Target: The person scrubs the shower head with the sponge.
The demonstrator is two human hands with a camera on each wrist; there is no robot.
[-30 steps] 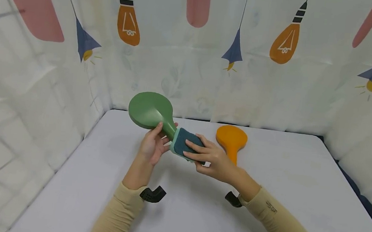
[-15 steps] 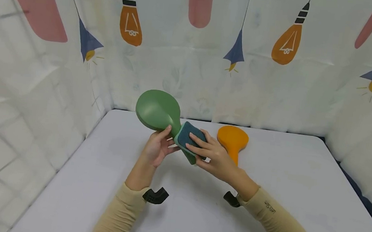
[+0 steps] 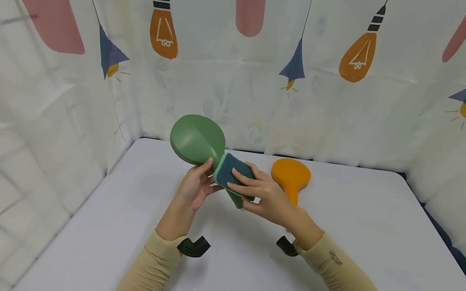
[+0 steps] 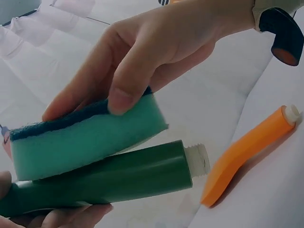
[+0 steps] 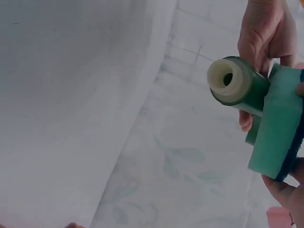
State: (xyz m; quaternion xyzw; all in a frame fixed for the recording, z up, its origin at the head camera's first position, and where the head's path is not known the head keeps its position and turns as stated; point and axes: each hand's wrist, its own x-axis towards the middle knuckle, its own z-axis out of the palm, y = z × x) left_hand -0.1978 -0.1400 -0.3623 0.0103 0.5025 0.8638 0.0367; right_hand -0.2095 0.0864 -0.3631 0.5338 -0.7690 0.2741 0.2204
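Observation:
My left hand (image 3: 196,191) grips a green shower head (image 3: 197,137) by its handle, just below the round head, up above the table. In my right hand (image 3: 269,199) is a two-layer sponge (image 3: 230,171), dark blue scourer on top and mint foam beneath. The foam lies along the shower head's handle (image 4: 142,175) in the left wrist view. Past the sponge the handle ends in a pale threaded connector (image 4: 198,160), which shows as a hollow ring in the right wrist view. The shower head's spray face is turned away from the head view.
An orange shower head (image 3: 291,174) lies on the white table (image 3: 245,278), behind my right hand. White cloth printed with lamps and bulbs hangs as a wall (image 3: 238,94) at the back and sides.
The sponge has slid along the handle towards the round head, baring the handle's lower end. The green shower head has shifted slightly right in the head view. The orange one stays put.

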